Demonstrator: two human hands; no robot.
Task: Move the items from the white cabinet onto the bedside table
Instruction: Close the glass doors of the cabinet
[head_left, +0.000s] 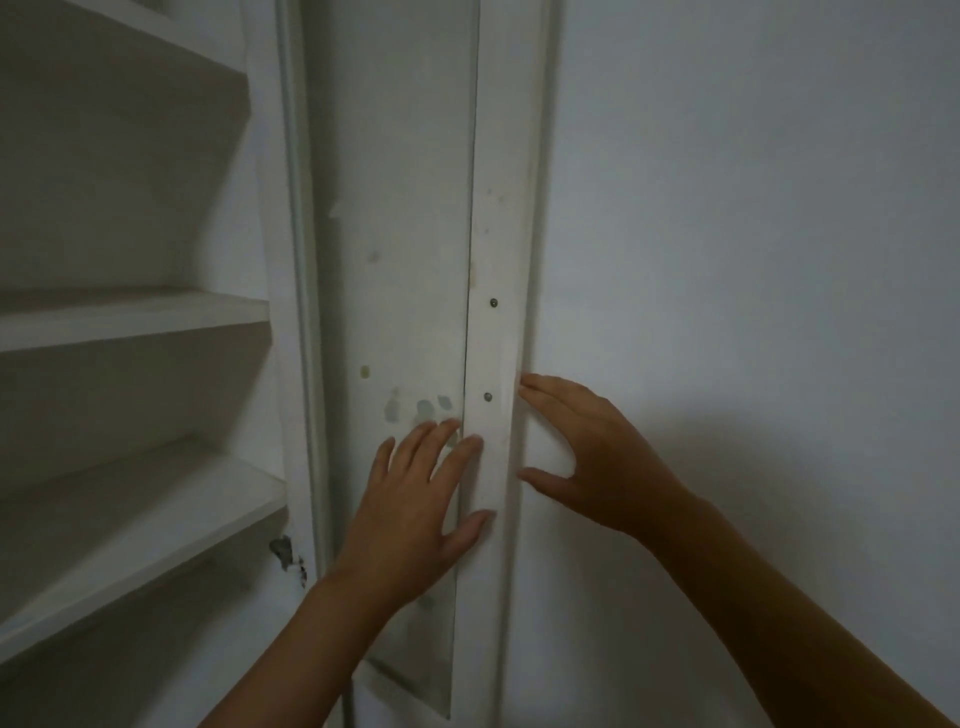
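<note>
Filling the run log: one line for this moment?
left hand flat on cabinet door | right hand at door's edge | shelves bare

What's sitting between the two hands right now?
Only the door's white edge strip, with two small screws; the left hand and right hand flank it, holding nothing. Head view shows this.

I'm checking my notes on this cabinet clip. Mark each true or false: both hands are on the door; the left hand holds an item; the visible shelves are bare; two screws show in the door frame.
1. Both hands are on the door. True: left hand, right hand.
2. The left hand holds an item. False: its fingers lie flat and straight.
3. The visible shelves are bare. True.
4. Two screws show in the door frame. True.
5. The door is shut. False: open, shelves exposed.
</note>
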